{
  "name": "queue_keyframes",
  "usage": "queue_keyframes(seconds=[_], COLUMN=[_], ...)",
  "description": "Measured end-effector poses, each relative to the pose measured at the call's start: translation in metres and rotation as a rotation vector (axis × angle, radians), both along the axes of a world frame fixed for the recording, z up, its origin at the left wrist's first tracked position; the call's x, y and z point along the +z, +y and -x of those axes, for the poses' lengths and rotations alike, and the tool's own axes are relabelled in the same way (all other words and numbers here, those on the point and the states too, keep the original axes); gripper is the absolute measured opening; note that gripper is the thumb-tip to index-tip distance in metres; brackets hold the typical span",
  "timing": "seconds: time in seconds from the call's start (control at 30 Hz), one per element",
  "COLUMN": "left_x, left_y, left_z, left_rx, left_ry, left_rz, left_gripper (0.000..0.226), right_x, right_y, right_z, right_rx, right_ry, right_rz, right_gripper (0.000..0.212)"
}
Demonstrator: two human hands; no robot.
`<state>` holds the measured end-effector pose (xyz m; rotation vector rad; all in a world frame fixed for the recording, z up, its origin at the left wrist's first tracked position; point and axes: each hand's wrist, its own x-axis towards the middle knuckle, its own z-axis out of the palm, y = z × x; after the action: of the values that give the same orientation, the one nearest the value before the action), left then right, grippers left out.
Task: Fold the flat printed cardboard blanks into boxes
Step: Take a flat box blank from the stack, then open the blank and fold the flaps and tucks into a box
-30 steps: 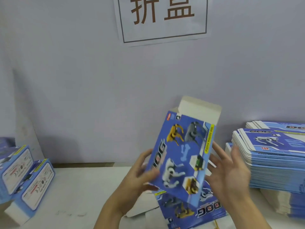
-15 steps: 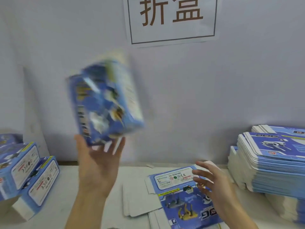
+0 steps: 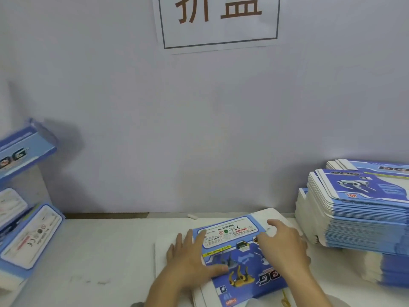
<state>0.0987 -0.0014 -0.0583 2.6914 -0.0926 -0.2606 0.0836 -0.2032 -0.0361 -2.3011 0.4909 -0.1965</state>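
Observation:
A flat blue printed blank with robot-dog pictures lies on the white table in front of me. My left hand rests flat on its left edge, fingers spread and thumb lying across the print. My right hand lies on its right part, fingers stretched toward the far edge. A folded blue box is in the air at the far left, blurred, above other folded boxes.
A tall stack of flat blanks stands at the right, with more blanks below it. A pale wall with a paper sign closes the back. A small white scrap lies near the wall. Bare table top spreads left of my hands.
My left hand tossed the folded box leftward; it now flies toward the pile of folded boxes. Both hands have come down onto the flat blank on the table.

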Motion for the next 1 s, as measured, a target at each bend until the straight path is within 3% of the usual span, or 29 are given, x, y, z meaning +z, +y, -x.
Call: queue_keyframes(seconds=[0.1,0.43,0.63,0.8,0.87,1.0], left_x=[-0.006,-0.016,-0.013,-0.004,0.003,0.022], left_y=[0.003,0.012,0.014,0.016,0.015,0.014], left_z=[-0.004,-0.012,-0.012,-0.009,-0.010,-0.010], left_rx=[0.005,0.050,0.071,0.103,0.163,0.278], left_ry=[-0.022,-0.203,-0.274,-0.316,-0.431,-0.555], left_rz=[-0.058,0.079,0.195,0.370,0.340,0.221], left_gripper=[0.106,0.092,0.088,0.080,0.078,0.099], right_x=[0.002,-0.004,-0.003,0.001,0.005,0.016], right_y=[0.004,0.001,0.000,-0.006,-0.007,0.000], right_z=[0.002,0.001,0.000,-0.001,-0.002,0.003], right_rx=[0.055,-0.045,-0.127,-0.117,-0.073,0.057], right_ry=[0.193,0.218,0.029,-0.313,-0.430,-0.680], right_rz=[0.143,0.242,0.138,-0.065,-0.221,-0.432], right_gripper=[0.058,0.075,0.066,0.047,0.042,0.041])
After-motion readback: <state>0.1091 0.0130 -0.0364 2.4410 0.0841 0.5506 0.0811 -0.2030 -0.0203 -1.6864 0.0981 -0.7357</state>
